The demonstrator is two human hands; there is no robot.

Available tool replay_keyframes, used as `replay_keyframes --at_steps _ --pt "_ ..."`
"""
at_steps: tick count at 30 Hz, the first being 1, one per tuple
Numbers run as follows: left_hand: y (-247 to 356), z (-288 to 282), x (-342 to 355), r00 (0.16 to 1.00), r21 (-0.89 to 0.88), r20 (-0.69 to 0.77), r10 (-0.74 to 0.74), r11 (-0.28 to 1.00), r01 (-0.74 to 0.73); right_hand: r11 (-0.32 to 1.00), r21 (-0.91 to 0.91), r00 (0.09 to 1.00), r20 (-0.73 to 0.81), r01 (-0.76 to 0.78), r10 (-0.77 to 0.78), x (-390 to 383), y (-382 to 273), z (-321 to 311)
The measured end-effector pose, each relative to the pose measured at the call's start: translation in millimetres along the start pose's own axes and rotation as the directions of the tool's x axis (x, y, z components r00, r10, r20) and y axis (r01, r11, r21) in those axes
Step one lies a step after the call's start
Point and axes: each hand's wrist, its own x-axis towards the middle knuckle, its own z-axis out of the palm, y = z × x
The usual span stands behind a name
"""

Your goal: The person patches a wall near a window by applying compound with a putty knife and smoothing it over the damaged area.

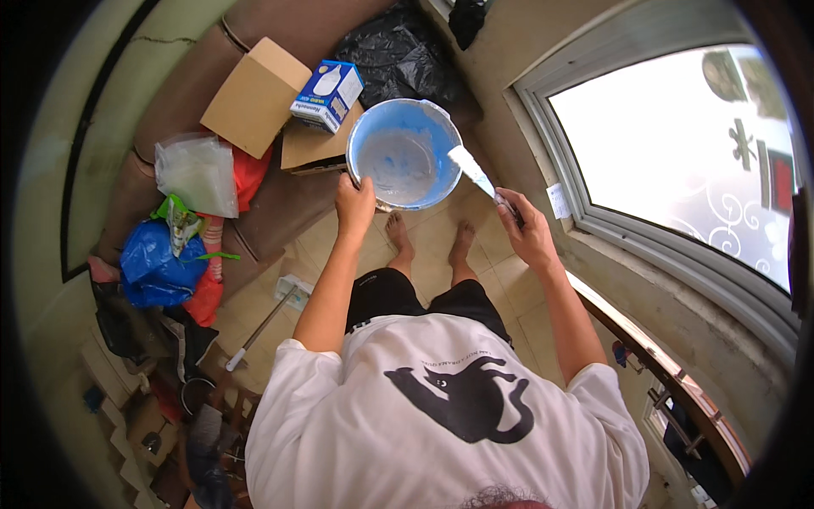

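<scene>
The left hand [354, 204] grips the rim of the round blue plastic bucket [404, 153], which looks heavy and slippery with wet paint, while the right hand [526, 229] clenches a flat white-tipped paintbrush [475, 174] just above its fingers.

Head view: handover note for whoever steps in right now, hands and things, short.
Left hand grips the rim of the blue bucket, held up off the floor. Right hand holds a putty knife, blade coated white, tip over the bucket's right edge. Bucket inside is smeared with white paste, mostly scraped down. Window frame is just right of the knife hand. Whether any paste is applied yet cannot be told.
</scene>
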Motion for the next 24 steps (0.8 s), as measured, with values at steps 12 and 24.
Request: replay_keyframes --at_steps 12,24 --pt "111 2 -19 0.998 -0.381 -0.058 -0.012 0.924 -0.011 0.896 -0.370 0.969 0.056 0.245 -0.242 -2 -39 -103" --pt "133 -3 -16 0.997 -0.424 0.040 0.069 0.905 -0.045 0.832 -0.482 0.957 0.061 0.277 -0.283 -42 -60 -152"
